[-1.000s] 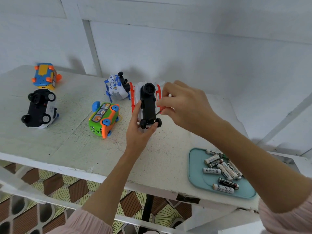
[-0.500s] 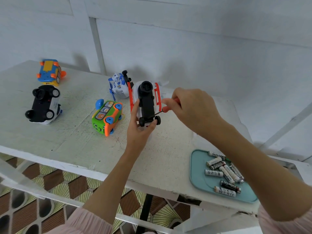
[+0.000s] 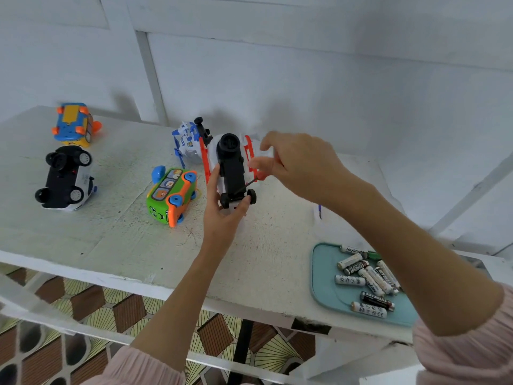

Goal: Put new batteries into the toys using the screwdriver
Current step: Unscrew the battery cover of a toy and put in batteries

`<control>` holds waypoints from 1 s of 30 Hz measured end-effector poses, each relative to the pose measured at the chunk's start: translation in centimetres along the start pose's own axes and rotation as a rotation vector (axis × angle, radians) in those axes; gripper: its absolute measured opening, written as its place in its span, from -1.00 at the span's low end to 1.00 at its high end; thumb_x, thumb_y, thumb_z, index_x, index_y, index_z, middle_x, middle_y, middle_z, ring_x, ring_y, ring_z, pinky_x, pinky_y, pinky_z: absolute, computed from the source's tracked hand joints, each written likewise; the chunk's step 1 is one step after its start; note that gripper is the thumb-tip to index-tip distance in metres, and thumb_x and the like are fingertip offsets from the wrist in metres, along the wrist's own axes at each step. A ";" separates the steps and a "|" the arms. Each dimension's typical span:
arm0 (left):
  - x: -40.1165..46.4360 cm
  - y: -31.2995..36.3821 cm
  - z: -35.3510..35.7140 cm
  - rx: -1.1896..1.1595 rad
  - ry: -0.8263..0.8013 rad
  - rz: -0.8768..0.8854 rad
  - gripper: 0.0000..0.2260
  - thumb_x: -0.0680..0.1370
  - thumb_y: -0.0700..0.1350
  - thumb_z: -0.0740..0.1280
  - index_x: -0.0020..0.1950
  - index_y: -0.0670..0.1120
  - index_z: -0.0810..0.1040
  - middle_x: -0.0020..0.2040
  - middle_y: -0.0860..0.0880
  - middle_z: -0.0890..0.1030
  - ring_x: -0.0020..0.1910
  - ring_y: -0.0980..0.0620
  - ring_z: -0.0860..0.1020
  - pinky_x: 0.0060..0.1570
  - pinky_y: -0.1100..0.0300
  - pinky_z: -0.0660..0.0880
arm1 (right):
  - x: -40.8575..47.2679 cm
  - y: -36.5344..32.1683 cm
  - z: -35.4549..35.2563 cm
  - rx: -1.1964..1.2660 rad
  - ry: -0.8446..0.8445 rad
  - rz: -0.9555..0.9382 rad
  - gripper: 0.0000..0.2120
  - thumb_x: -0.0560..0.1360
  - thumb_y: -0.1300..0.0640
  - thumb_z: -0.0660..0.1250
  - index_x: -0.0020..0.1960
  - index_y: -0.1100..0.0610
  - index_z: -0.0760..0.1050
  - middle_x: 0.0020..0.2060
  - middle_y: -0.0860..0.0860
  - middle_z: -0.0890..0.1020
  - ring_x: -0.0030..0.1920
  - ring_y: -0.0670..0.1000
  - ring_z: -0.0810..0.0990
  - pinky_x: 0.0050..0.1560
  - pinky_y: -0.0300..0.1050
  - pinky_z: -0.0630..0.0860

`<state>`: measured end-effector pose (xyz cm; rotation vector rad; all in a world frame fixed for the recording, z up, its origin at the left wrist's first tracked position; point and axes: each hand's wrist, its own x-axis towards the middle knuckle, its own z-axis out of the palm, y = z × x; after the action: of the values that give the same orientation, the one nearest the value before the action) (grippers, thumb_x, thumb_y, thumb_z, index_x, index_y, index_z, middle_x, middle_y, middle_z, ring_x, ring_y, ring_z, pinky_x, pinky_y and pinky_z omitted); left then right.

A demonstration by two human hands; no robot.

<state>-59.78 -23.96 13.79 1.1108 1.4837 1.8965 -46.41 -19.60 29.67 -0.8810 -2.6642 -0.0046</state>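
Head view: left hand (image 3: pixel 222 215) gripped the white-and-red toy (image 3: pixel 231 168) from below, underside up, black chassis facing the camera, lifted just above the white table (image 3: pixel 111 240). Right hand (image 3: pixel 299 165) pinched the screwdriver (image 3: pixel 245 186); its dark shaft angled down-left with the tip on the chassis near the rear wheels. Handle mostly hidden by fingers, blurred.

Batteries (image 3: pixel 366 276) lay loose in the teal tray (image 3: pixel 323 273) at the table's near right edge, partly behind the right forearm.

Other toys sat untouched: green-orange bus (image 3: pixel 170 197) on its side just left of the held toy, blue-white toy (image 3: pixel 188 143) behind, black-white car (image 3: pixel 65 177) upside down and blue-yellow toy (image 3: pixel 73 125) at far left.
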 end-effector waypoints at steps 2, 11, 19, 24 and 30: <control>0.0 -0.1 -0.3 0.004 0.017 0.011 -0.32 0.51 -0.31 0.36 0.51 0.07 0.14 0.35 0.25 0.32 0.09 0.26 0.54 -0.09 0.20 0.60 | -0.2 0.2 0.3 0.358 0.006 -0.101 -0.83 0.55 0.09 0.23 0.02 0.17 0.31 -0.11 -0.04 0.32 -0.22 -0.14 0.48 -0.23 -0.28 0.41; -0.1 -0.4 -0.5 -0.007 0.005 0.011 -0.32 0.50 -0.25 0.39 0.47 0.20 0.17 0.44 0.02 0.33 0.21 -0.10 0.52 -0.11 0.07 0.62 | 0.5 -0.4 0.8 0.016 0.111 -0.064 -0.70 0.56 -0.05 0.16 0.05 0.20 0.40 -0.02 0.01 0.40 -0.19 -0.03 0.46 -0.17 -0.18 0.43; -0.2 -0.2 -0.3 -0.008 -0.027 -0.002 -0.32 0.48 -0.23 0.42 0.43 0.27 0.20 0.35 0.34 0.37 0.32 -0.07 0.45 0.15 -0.28 0.47 | 1.4 -1.8 -0.4 0.019 0.031 -0.123 -0.77 0.55 -0.01 0.21 -0.11 0.15 0.33 -0.15 0.00 0.43 -0.20 0.06 0.50 -0.21 -0.10 0.43; -0.1 -0.2 -0.5 0.015 -0.020 -0.007 -0.31 0.49 -0.20 0.42 0.41 0.34 0.19 0.41 0.23 0.34 0.34 -0.01 0.42 0.10 -0.22 0.53 | 1.7 -1.0 -1.2 0.151 -0.061 -0.175 -0.87 0.58 0.12 0.18 0.05 0.18 0.39 0.01 0.00 0.38 -0.11 -0.04 0.46 -0.17 -0.15 0.42; -0.2 -0.1 -0.2 0.042 -0.050 0.011 -0.32 0.50 -0.32 0.38 0.42 0.23 0.18 0.22 0.57 0.33 0.30 0.15 0.45 0.20 -0.22 0.46 | 1.6 -1.3 -1.0 -0.015 -0.041 -0.047 -0.76 0.57 -0.06 0.15 -0.08 0.12 0.25 -0.21 -0.03 0.49 -0.24 0.03 0.50 -0.25 -0.09 0.39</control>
<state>-59.89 -24.17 13.59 1.1783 1.4998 1.8391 -48.00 -19.83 31.27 -0.8316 -2.7253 -0.0176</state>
